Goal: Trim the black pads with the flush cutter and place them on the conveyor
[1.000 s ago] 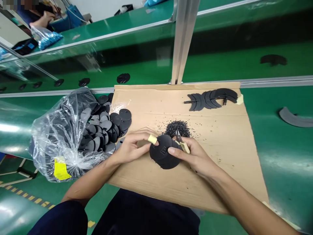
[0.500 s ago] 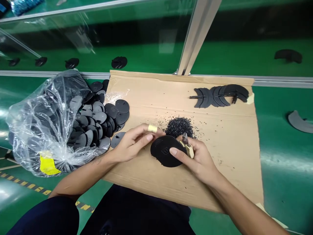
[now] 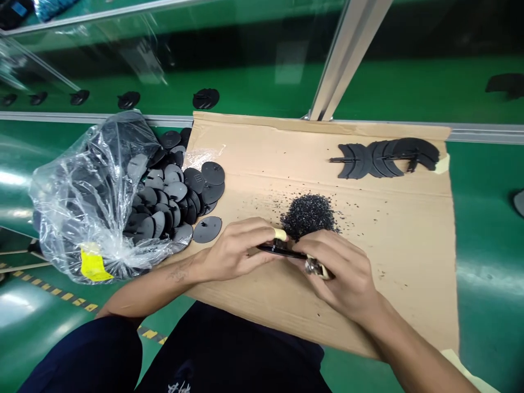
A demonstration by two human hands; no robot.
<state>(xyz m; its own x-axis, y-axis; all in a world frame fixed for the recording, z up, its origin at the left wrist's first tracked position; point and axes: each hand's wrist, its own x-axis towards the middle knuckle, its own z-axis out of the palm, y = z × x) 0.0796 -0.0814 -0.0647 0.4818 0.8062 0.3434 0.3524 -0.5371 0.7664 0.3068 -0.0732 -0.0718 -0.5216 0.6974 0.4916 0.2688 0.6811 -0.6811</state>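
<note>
Pinching a black disc (image 3: 278,250) edge-on, the left hand (image 3: 239,252) meets snips (image 3: 316,267) clenched in the right hand (image 3: 344,275). Black crumbs (image 3: 309,215) lie at 12 o'clock.

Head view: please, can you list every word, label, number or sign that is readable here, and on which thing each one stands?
Yellow label on the clear plastic bag: no text can be read.
Black disc beside the bag: small embossed mark, too small to read.
White print on the dark shirt: cut off at the picture edge, not readable.
</note>
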